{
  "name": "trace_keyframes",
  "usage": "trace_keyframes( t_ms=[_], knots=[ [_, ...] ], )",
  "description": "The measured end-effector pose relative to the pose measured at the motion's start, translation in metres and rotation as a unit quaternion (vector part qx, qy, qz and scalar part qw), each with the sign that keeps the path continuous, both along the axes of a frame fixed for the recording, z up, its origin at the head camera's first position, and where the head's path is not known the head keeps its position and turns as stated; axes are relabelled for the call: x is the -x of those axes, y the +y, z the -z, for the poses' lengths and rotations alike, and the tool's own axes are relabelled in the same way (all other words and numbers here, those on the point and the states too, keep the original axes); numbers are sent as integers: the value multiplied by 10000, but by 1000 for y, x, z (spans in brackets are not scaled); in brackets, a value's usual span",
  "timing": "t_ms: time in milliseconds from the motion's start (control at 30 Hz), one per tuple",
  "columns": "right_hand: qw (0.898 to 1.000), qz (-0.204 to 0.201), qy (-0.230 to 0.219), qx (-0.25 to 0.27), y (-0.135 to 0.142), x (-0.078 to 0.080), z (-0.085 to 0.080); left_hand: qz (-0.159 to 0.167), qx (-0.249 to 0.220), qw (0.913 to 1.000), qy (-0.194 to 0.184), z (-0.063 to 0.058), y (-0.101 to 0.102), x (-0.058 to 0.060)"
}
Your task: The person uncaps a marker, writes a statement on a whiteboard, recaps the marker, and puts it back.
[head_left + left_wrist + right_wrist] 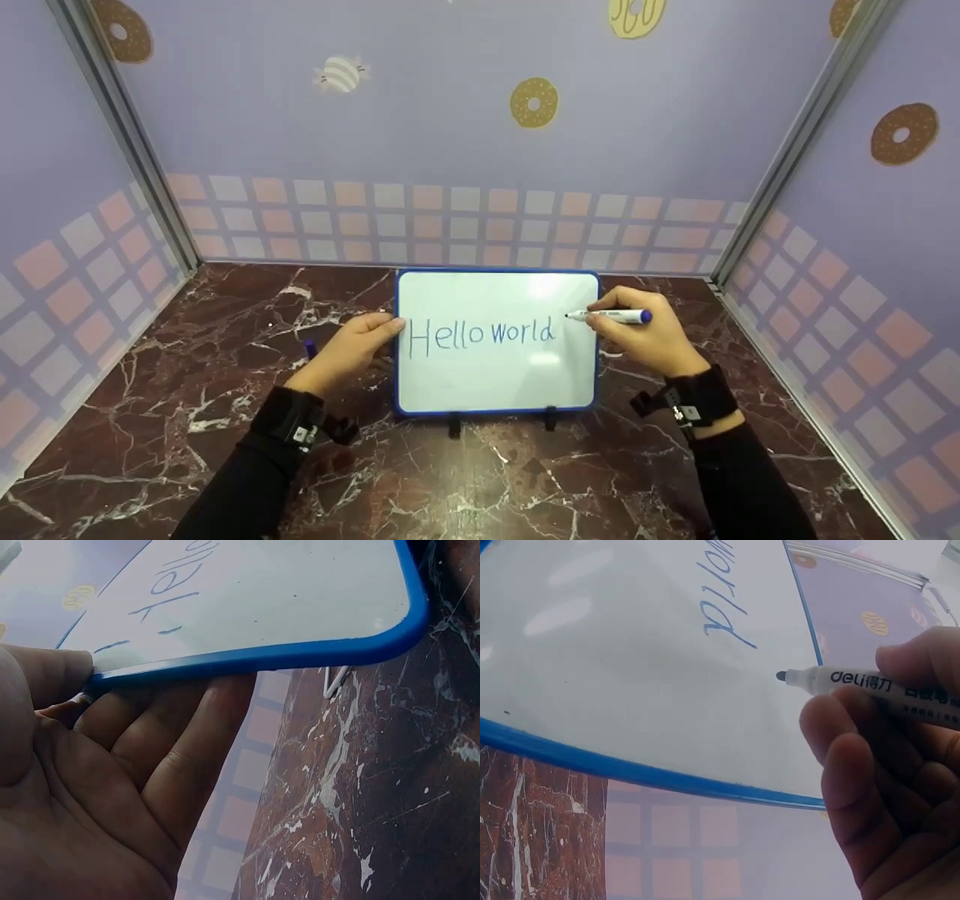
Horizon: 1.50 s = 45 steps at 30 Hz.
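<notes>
A whiteboard [495,382] with a blue frame stands upright on the table, with "Hello world" written across it in blue. My left hand [356,349] grips its left edge. In the left wrist view the thumb lies at the front of the frame [262,658] and the fingers go behind it. Between thumb and fingers, my right hand [649,334] pinches a white whiteboard marker [859,680] with a blue end. Its uncapped tip points at the board just right of the "d"; whether it touches the surface I cannot tell.
Two black feet [454,426] support the board's lower edge. A small blue-purple piece [310,347], perhaps a cap, shows beside the left wrist. The dark red marbled table [225,450] is bounded by patterned purple walls [450,135] at the back and both sides.
</notes>
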State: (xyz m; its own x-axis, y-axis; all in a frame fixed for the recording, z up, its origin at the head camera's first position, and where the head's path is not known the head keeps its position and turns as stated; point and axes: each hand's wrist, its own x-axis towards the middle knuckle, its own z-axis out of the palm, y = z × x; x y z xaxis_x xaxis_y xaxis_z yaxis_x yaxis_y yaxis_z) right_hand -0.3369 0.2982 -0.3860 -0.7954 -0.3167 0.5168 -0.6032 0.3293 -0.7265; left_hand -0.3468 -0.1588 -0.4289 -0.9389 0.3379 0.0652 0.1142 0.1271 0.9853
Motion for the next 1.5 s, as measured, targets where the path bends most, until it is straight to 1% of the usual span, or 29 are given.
trace_keyframes(
  t_ms=[100,233,433,533,867,1100,1300,1500],
  knots=[
    [9999,78,72,-47,-1,0,1,54,-69,10000,-12,1,0,-1],
    [9999,103,31,2,-1,1,2,43,-86,9999,-28,0,0,-2],
    [9996,199,131,-138,0,1,4,63,-8,10000,17,1,0,-1],
    [9995,213,133,-187,1,0,5,23,9,10000,6,1,0,-1],
    [9998,51,-68,-198,0,-1,3,2,40,10000,43,1,0,-2],
    [9993,-164,-210,-276,0,0,2,112,-62,9999,115,2,0,0],
    [9989,-148,-267,-363,1,1,2,21,-84,10000,33,2,0,1],
    [9985,-153,-326,-405,1,1,2,7,-99,9999,-33,1,1,0]
  ],
)
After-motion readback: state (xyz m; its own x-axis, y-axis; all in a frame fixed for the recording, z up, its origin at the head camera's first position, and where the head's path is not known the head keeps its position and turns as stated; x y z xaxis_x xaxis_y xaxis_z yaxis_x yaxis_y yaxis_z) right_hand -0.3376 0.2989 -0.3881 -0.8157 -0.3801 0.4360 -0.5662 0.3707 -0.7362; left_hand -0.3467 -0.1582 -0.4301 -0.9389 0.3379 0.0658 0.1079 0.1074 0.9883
